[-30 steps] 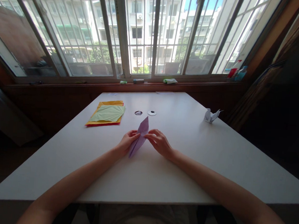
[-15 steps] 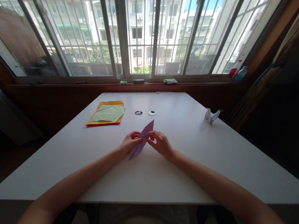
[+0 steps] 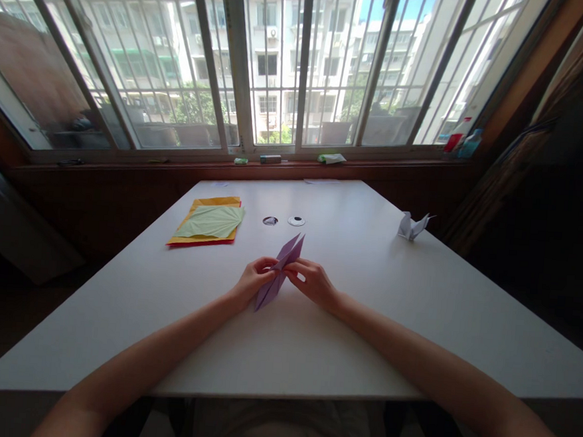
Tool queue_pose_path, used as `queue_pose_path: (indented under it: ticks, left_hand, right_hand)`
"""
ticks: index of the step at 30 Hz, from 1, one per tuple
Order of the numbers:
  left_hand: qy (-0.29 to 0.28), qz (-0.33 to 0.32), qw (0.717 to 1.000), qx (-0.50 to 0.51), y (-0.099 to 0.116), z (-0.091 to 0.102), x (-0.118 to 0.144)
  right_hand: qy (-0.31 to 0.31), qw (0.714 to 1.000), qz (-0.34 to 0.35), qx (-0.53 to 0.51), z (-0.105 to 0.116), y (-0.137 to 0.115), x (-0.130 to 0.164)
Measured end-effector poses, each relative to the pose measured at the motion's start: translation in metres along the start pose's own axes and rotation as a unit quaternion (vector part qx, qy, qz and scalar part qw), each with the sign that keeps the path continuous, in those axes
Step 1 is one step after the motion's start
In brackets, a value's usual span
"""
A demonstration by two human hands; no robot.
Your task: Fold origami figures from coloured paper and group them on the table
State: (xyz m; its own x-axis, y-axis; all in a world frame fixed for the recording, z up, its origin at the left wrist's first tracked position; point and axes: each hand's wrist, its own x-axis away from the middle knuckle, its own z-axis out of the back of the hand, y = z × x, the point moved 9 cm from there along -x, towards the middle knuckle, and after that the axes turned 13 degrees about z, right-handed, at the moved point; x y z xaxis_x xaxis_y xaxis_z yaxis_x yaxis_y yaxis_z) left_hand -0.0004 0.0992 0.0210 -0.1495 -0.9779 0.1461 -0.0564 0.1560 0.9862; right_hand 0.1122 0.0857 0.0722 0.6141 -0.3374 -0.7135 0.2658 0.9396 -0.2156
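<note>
A purple folded paper (image 3: 269, 293) is held up slantwise over the middle of the white table (image 3: 331, 361). Its upper end splits into two pointed flaps, and a crease runs down its lower half. My left hand (image 3: 254, 279) pinches its left edge, thumb in front. From the other side, my right hand (image 3: 313, 280) is closed on the right edge near the middle, thumb and fingers pressed together. The fingers hide part of the paper's centre.
Yellow, red and pale green paper sheets (image 3: 210, 222) lie stacked at the table's left. A white origami figure (image 3: 411, 226) stands near the right edge. Two round cable holes, one with a cover (image 3: 296, 221), sit beyond my hands. Small packets (image 3: 331, 159) rest on the windowsill.
The purple paper's upper end has parted from one point into two. My right fingers have closed onto its right flap. The sheets and the white figure have stayed put.
</note>
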Motion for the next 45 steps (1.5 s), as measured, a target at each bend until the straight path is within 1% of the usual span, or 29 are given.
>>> queue_pose_path:
  ticks: [5, 8, 10, 14, 17, 20, 23, 26, 28, 30, 32, 36, 39, 42, 43, 45]
  left_hand:
    - [0.014, -0.045, 0.997, -0.053, 0.007, -0.005, 0.004]
    - [0.005, -0.081, 0.994, -0.074, 0.013, -0.01, 0.007]
    - [-0.004, -0.093, 0.992, -0.08, 0.016, -0.013, 0.009]
    - [-0.015, -0.084, 0.992, -0.092, 0.018, -0.015, 0.011]
    - [-0.012, -0.074, 0.992, -0.098, 0.016, -0.013, 0.01]
    - [-0.005, -0.081, 0.992, -0.098, 0.016, -0.012, 0.009]
    - [0.005, -0.088, 0.993, -0.082, 0.016, -0.01, 0.009]
    - [0.003, -0.071, 0.996, -0.05, 0.013, -0.008, 0.007]
    - [0.006, -0.061, 0.997, -0.036, 0.011, -0.006, 0.006]
    - [0.016, -0.059, 0.998, -0.03, 0.01, -0.003, 0.006]
    - [0.022, -0.06, 0.998, -0.03, 0.01, -0.001, 0.006]
    - [0.005, -0.062, 0.997, -0.042, 0.008, -0.004, 0.005]
    - [0.002, -0.058, 0.998, -0.031, 0.007, -0.004, 0.004]
    - [0.023, -0.04, 0.999, 0.004, 0.003, 0.001, 0.002]
    - [0.02, -0.032, 0.999, 0.008, 0.002, 0.001, 0.002]
    - [-0.003, -0.019, 1.0, -0.001, -0.001, -0.002, 0.0]
  right_hand:
    - [0.004, 0.997, -0.024, -0.067, -0.004, 0.006, 0.003]
    - [0.013, 0.997, -0.025, -0.075, -0.005, 0.008, 0.004]
    - [0.017, 0.997, -0.023, -0.076, -0.004, 0.008, 0.003]
    - [0.025, 0.997, -0.035, -0.069, 0.0, 0.01, 0.003]
    - [0.021, 0.996, -0.046, -0.069, 0.001, 0.011, 0.003]
    - [0.02, 0.995, -0.056, -0.082, 0.001, 0.013, 0.002]
    - [0.028, 0.993, -0.065, -0.097, 0.001, 0.015, 0.001]
    - [0.026, 0.989, -0.084, -0.12, -0.002, 0.019, 0.001]
    - [0.028, 0.983, -0.109, -0.145, -0.005, 0.024, 0.003]
    - [0.034, 0.972, -0.145, -0.183, -0.009, 0.032, 0.007]
    - [0.047, 0.952, -0.187, -0.236, -0.014, 0.04, 0.012]
    - [0.082, 0.892, -0.246, -0.371, -0.024, 0.047, 0.018]
    - [0.106, 0.859, -0.273, -0.421, -0.026, 0.049, 0.02]
    - [0.118, 0.838, -0.289, -0.447, -0.027, 0.05, 0.022]
    - [0.116, 0.834, -0.289, -0.455, -0.028, 0.05, 0.022]
    - [0.098, 0.835, -0.279, -0.464, -0.029, 0.047, 0.02]
